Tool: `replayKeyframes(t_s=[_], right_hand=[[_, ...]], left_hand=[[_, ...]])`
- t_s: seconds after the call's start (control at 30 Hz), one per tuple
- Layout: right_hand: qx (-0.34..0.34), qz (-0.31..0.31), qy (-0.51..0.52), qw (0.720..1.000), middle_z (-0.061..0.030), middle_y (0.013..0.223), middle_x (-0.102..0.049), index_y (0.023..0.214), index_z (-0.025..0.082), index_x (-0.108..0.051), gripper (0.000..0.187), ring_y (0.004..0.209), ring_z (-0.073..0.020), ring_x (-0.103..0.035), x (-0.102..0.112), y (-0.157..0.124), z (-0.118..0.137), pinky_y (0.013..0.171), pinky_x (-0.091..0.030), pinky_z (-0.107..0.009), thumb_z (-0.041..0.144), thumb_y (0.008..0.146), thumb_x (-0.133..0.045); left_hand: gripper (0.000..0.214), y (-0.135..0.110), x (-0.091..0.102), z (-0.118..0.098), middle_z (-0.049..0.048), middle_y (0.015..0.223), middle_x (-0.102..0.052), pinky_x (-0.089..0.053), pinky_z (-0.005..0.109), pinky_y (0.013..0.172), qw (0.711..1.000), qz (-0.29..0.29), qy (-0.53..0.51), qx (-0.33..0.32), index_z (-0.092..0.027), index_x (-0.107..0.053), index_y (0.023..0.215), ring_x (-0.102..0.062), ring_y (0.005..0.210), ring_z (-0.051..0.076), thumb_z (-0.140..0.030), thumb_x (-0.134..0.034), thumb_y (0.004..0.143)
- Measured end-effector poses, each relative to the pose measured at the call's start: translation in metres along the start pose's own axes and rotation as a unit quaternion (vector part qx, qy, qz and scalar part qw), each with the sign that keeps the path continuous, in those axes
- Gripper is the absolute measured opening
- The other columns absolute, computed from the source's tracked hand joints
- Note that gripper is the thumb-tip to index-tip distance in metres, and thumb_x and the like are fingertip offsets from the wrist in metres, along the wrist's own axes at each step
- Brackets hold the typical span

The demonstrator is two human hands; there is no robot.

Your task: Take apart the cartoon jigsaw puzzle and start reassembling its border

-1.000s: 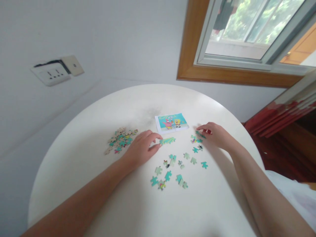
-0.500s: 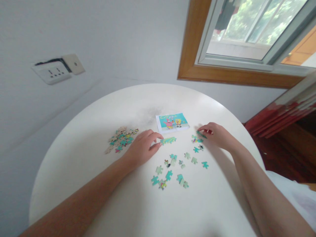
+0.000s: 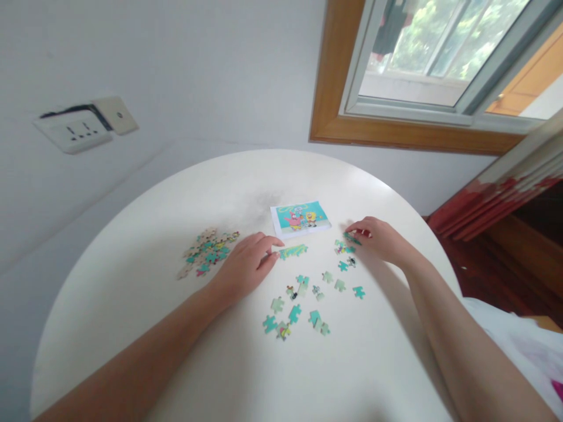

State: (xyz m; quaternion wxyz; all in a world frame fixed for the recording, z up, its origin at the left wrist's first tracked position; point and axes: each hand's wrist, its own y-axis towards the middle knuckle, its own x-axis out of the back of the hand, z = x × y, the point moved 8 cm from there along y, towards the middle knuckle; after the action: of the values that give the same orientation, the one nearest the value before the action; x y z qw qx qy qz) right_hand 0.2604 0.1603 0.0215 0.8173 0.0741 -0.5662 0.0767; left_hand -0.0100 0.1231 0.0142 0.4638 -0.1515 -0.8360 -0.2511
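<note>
My left hand rests on the table at the left end of a joined strip of puzzle pieces, green with yellow swirls. Its thumb and forefinger are apart, with the thumb tip at the strip's edge. On the right, my right hand has its fingers closed on a teal puzzle piece low over the table; the fingers partly cover it. Just below that hand lies a small cluster of puzzle pieces. A picture card of cartoon figures lies beyond the strip, between the hands.
A heap of puzzle pieces lies left of my left hand. Several loose pieces are spread over the near middle of the round white table. Behind it are a wall with a socket and a wood-framed window.
The view has turned slightly to the right, so everything appears a little further left. Both hands stay at nearly the same spots on the table, the right still on its piece.
</note>
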Motion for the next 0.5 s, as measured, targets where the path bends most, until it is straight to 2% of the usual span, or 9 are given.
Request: replayKeyframes(t_s=[0.17,0.5], right_hand=[[0.004,-0.004,0.001,1.0,-0.0044,0.086,-0.064,0.096,0.023,-0.074,0.026,0.071,-0.0133,-0.057,0.0008,-0.0002,0.0005,0.07,-0.042,-0.023,0.016,0.082,-0.053],[-0.001,-0.002,0.01,1.0,-0.0047,0.088,-0.065,0.096,0.023,-0.074,0.027,0.072,-0.0135,-0.058,0.0023,-0.0013,0.0022,0.071,-0.042,-0.024,0.013,0.081,-0.053]], left_hand=[[0.023,0.0003,-0.0006,0.0026,0.0036,0.09,-0.058,-0.043,0.035,0.082,1.0,-0.003,0.007,0.003,-0.021,-0.059,0.108,-0.056,0.083,0.02,-0.031,-0.052,0.088],[0.023,0.0011,-0.0009,0.0015,0.0036,0.089,-0.057,-0.043,0.035,0.082,1.0,-0.001,0.002,0.002,-0.021,-0.059,0.108,-0.056,0.084,0.02,-0.028,-0.05,0.088]])
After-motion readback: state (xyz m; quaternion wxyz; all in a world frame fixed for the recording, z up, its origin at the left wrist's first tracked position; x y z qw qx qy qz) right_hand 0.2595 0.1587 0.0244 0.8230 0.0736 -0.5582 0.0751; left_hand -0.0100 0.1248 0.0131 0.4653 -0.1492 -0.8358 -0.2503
